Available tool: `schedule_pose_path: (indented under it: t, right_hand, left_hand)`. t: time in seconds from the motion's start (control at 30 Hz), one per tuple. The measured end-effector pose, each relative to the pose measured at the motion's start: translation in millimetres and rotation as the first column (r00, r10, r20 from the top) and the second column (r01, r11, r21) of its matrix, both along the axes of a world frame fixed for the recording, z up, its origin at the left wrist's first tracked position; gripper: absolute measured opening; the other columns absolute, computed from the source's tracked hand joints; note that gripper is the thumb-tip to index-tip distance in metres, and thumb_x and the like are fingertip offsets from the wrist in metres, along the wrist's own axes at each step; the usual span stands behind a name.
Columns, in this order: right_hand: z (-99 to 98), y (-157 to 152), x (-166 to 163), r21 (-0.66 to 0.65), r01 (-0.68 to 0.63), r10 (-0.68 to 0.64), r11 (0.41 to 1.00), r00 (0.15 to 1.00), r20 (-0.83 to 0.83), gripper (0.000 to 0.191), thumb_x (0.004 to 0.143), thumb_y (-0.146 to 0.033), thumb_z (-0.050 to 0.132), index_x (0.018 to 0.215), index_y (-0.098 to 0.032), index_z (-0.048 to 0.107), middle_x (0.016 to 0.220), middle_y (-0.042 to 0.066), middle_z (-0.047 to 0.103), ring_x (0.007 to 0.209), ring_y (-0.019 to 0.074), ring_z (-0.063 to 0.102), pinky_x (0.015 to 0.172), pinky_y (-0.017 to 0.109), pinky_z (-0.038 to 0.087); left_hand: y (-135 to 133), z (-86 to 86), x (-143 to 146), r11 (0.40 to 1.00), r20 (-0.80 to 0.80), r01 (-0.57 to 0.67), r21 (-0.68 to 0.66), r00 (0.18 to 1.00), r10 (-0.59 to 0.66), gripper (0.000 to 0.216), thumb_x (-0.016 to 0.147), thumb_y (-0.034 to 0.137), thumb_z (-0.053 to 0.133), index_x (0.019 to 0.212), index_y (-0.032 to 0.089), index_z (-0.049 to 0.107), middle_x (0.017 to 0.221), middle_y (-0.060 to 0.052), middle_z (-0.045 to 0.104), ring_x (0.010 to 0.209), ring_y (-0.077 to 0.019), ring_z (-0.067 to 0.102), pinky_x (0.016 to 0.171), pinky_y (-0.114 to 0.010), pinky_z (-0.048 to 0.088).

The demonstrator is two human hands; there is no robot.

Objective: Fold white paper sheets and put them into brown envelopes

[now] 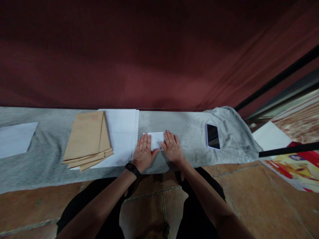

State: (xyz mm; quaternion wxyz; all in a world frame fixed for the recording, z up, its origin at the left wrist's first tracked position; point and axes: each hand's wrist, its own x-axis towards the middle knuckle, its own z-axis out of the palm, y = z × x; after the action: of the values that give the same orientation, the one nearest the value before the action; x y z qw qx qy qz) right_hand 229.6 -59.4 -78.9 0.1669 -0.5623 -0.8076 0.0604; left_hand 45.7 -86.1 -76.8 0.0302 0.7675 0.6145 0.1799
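A small folded piece of white paper lies flat on the grey cloth in front of me. My left hand presses on its left end, fingers stretched out and pointing away from me. On the right end rests my right hand, also flat with its fingers extended. The paper's middle shows between the two hands; its ends are hidden under them. Just left of my left hand are large white sheets, partly covered by a stack of brown envelopes.
The grey cloth covers a long narrow surface. A phone lies to the right, and another white sheet at far left. A dark red curtain hangs behind. Black bars and a colourful printed box stand at right.
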Motion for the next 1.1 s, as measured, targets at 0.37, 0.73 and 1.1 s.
schedule_pose_path:
  t: [0.37, 0.73, 1.1]
  right_hand:
    - [27.6, 42.4, 3.9, -0.099, 0.216, -0.218, 0.971, 0.976, -0.010, 0.035, 0.099, -0.027, 0.046, 0.131, -0.022, 0.061, 0.125, 0.011, 0.065, 0.115, 0.0263, 0.057, 0.096, 0.039, 0.042]
    - [19.5, 62.2, 6.8, -0.144, 0.252, -0.270, 0.957, 0.955, -0.124, 0.010, 0.088, -0.014, 0.059, 0.094, -0.018, 0.066, 0.095, 0.009, 0.071, 0.093, 0.0223, 0.063, 0.084, 0.031, 0.047]
    - [27.3, 68.9, 1.7, -0.054, 0.296, -0.301, 0.954, 0.925, -0.231, 0.019, 0.094, -0.013, 0.052, 0.106, -0.014, 0.067, 0.108, 0.012, 0.070, 0.103, 0.0237, 0.064, 0.093, 0.034, 0.049]
  left_hand:
    - [7.2, 8.2, -4.5, 0.980, -0.159, 0.179, -0.090, 0.969, -0.191, 0.056, 0.099, 0.036, 0.043, 0.149, 0.012, 0.040, 0.158, -0.016, 0.037, 0.148, -0.0288, 0.031, 0.120, -0.055, 0.027]
    - [9.1, 0.0, -0.8, 0.980, -0.148, 0.187, -0.068, 0.970, -0.195, 0.054, 0.098, 0.030, 0.045, 0.149, 0.012, 0.041, 0.159, -0.015, 0.035, 0.149, -0.0282, 0.029, 0.120, -0.053, 0.030]
    - [11.3, 10.0, 31.7, 0.994, -0.108, 0.114, -0.004, 0.988, -0.114, 0.056, 0.100, 0.032, 0.036, 0.151, 0.008, 0.037, 0.158, -0.016, 0.036, 0.150, -0.0268, 0.028, 0.123, -0.050, 0.022]
